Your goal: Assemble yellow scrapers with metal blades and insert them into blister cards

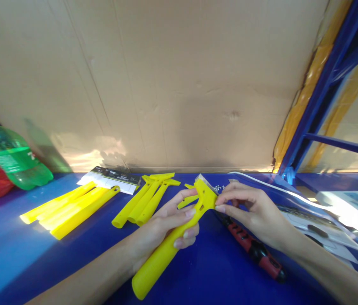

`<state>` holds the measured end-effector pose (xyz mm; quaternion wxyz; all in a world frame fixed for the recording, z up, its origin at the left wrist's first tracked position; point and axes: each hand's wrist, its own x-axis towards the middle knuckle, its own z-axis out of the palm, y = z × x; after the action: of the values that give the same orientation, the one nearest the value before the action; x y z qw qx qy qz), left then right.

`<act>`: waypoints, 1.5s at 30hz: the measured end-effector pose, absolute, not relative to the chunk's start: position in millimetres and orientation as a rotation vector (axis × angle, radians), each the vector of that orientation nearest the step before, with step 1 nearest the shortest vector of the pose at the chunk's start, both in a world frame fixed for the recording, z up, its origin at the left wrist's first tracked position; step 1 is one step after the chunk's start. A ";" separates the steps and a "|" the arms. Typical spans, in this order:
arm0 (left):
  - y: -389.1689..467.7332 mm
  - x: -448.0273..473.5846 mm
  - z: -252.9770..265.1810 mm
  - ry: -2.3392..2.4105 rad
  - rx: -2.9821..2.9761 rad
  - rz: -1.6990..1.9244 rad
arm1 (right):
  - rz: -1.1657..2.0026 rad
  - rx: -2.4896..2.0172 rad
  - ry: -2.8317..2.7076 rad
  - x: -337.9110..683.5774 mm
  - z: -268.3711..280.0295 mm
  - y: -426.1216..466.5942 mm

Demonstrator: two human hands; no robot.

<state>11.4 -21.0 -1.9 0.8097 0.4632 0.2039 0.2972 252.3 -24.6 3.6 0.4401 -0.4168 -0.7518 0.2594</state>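
A yellow plastic scraper (160,260) slants across the middle, its forked head up and its round handle end toward me. Along the head's top edge lies a thin metal blade (205,182). My left hand (166,220) is closed around the scraper's neck. At the right corner of the head, my right hand (258,214) has thumb and forefinger pinched together; whatever they grip is hidden. Beneath my right hand rests a red and black screwdriver (245,242), its tip end partly covered.
Several yellow scraper handles (149,197) lie on the blue table (217,271), with yellow tubes (80,207) and a black-and-white package (115,178) farther left. A green bottle (14,156) stands far left. Papers (321,233) and a white cable (274,187) are at right.
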 end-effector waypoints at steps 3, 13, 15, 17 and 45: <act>-21.3 11.4 -2.0 0.419 0.981 0.636 | 0.672 -1.040 -1.833 253.6 4.0 -23.2; -23.9 13.9 -7.4 0.349 0.908 0.694 | 0.847 -1.012 -1.788 255.7 2.9 -21.7; -24.2 14.3 -8.0 0.346 0.900 0.693 | 0.867 -1.002 -1.786 257.0 1.6 -20.8; -23.5 14.4 -8.7 0.355 0.907 0.688 | 0.844 -0.997 -1.791 257.4 0.0 -20.2; -26.3 13.3 5.3 0.455 0.961 0.631 | 1.199 -1.071 -1.453 251.1 -13.9 -12.3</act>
<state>13.3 -26.3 5.3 0.8150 0.4503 0.2133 0.2959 251.1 -12.3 -13.9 0.4681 -0.4365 -0.5926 0.4890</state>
